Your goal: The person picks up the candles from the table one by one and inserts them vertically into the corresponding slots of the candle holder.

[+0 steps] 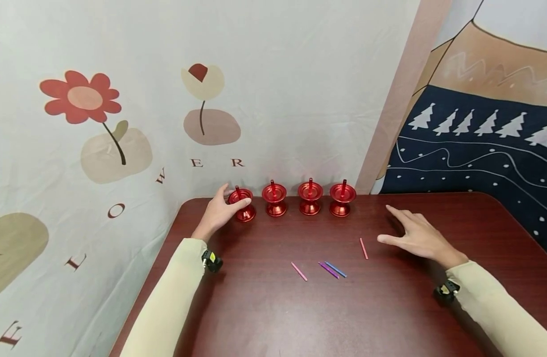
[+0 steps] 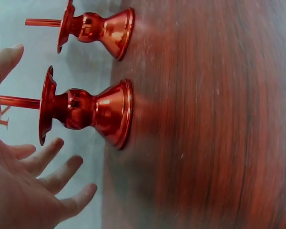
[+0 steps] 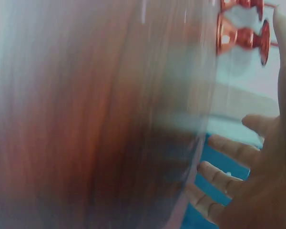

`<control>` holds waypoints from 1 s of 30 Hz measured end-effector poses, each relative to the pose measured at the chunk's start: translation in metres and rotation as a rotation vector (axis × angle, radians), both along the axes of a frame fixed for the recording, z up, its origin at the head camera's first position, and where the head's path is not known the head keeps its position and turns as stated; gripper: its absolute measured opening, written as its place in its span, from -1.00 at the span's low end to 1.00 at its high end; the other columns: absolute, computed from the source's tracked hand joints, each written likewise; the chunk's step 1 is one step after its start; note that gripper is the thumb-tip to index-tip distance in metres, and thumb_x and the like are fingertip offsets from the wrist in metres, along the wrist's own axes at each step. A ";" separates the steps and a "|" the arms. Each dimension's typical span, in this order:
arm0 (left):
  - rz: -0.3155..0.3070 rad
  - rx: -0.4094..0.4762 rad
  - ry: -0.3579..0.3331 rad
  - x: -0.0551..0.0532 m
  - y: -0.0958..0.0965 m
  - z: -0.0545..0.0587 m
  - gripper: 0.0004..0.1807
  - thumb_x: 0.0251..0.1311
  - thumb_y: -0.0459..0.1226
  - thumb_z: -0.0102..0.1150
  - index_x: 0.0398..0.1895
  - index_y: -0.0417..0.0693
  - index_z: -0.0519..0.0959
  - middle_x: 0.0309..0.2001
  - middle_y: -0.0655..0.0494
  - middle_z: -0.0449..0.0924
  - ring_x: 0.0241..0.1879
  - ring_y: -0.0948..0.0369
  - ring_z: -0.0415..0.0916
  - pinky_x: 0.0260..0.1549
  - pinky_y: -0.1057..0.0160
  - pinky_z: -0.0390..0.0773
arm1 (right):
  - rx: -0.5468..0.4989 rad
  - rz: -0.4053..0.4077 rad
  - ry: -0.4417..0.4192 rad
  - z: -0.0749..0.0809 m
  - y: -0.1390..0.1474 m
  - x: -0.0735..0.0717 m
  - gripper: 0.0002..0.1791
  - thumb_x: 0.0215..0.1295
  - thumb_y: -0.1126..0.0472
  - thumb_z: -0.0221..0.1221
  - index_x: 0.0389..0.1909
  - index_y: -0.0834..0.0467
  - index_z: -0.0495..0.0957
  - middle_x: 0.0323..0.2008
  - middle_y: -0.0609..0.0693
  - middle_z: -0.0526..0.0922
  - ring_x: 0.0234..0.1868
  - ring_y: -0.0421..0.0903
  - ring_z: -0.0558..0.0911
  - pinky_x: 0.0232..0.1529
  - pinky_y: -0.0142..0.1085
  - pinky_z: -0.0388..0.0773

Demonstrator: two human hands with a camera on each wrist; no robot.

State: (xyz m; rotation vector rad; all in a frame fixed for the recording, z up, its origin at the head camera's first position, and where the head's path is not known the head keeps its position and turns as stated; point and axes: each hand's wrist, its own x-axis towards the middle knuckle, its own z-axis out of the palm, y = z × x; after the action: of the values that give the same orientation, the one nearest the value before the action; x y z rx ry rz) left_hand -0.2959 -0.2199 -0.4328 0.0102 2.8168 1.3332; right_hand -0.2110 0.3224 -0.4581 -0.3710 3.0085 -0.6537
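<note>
A dark red-brown table [image 1: 264,317] fills the lower middle of the head view. Behind it hangs a pale cloth with flowers [image 1: 122,99] at the upper left, and a dark blue cloth with white trees [image 1: 478,158] is at the right.

The left hand [image 1: 220,210] is at the far left part of the table, in the middle of the frame. Its thumb lies against the leftmost red candle holder [image 1: 242,204] and its fingers curve behind it; in the left wrist view the fingers [image 2: 52,167] are spread and relaxed just beside this holder [image 2: 86,112], so the hand is released and does not clench it.

The right hand [image 1: 418,235] hovers low over the table at the right of centre, with fingers straight and spread, and it holds nothing.

Three more red candle holders [image 1: 309,197] stand in a row to the right of the first one, along the far edge of the table.

Four thin sticks lie on the table between the hands: a pink stick [image 1: 364,248] near the right hand, a blue stick [image 1: 336,269] touching or just beside a purple stick [image 1: 328,270], and another pink stick [image 1: 299,271] at the left of them.
</note>
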 end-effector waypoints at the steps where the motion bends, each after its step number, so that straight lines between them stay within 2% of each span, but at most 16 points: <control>1: 0.007 0.027 -0.007 -0.001 0.000 -0.001 0.19 0.38 0.23 0.38 0.81 -0.09 -0.03 0.65 -0.22 0.29 0.62 -0.18 0.23 0.54 -0.26 0.25 | -0.033 0.002 -0.003 -0.001 -0.004 0.001 0.18 0.34 -0.39 0.39 0.68 0.32 0.22 0.45 0.44 0.44 0.40 0.48 0.38 0.32 0.53 0.34; 7: 0.015 0.131 -0.029 -0.002 0.001 -0.007 0.12 0.40 0.10 0.43 0.81 -0.03 0.00 0.66 -0.24 0.24 0.63 -0.17 0.19 0.54 -0.25 0.26 | -0.215 0.017 -0.024 -0.004 -0.026 0.006 0.04 0.28 -0.23 0.53 0.54 0.36 0.41 0.22 0.28 0.64 0.18 0.25 0.58 0.18 0.24 0.57; 13: 0.002 0.145 -0.010 -0.004 0.002 -0.012 0.05 0.43 0.02 0.42 0.80 -0.08 0.05 0.70 -0.24 0.16 0.65 -0.17 0.16 0.55 -0.25 0.24 | -0.302 0.046 -0.034 -0.009 -0.036 0.011 -0.14 0.17 -0.11 0.63 0.34 0.34 0.62 0.01 0.06 0.73 0.00 0.03 0.65 0.04 -0.09 0.62; 17: -0.002 0.151 0.011 -0.003 0.002 -0.015 -0.02 0.47 -0.04 0.40 0.76 -0.14 0.12 0.66 -0.25 0.23 0.61 -0.17 0.23 0.53 -0.22 0.30 | -0.350 0.063 -0.050 -0.014 -0.039 0.012 -0.31 0.14 -0.03 0.66 0.19 0.29 0.73 -0.13 -0.04 0.75 -0.09 -0.05 0.66 -0.06 -0.26 0.62; 24: -0.027 0.158 0.009 0.004 0.001 -0.016 -0.08 0.49 -0.06 0.38 0.73 -0.17 0.16 0.60 -0.31 0.31 0.53 -0.19 0.33 0.48 -0.22 0.37 | -0.374 0.076 -0.042 -0.019 -0.047 0.013 -0.54 0.11 0.04 0.69 -0.06 0.19 0.81 -0.28 -0.12 0.74 -0.22 -0.13 0.66 -0.17 -0.33 0.60; 30: -0.054 0.177 0.000 0.012 0.004 -0.019 -0.11 0.51 -0.09 0.38 0.73 -0.17 0.17 0.58 -0.31 0.34 0.51 -0.17 0.36 0.48 -0.19 0.39 | -0.367 0.075 -0.030 -0.020 -0.051 0.014 -0.60 0.11 0.10 0.69 -0.11 0.18 0.80 -0.29 -0.11 0.73 -0.23 -0.13 0.63 -0.19 -0.33 0.58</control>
State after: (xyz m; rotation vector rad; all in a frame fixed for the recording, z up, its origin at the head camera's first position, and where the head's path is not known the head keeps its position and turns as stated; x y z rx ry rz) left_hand -0.2834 -0.2160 -0.4514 0.0885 2.6680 1.5652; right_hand -0.1969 0.2712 -0.4782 -0.4781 2.8215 -1.1940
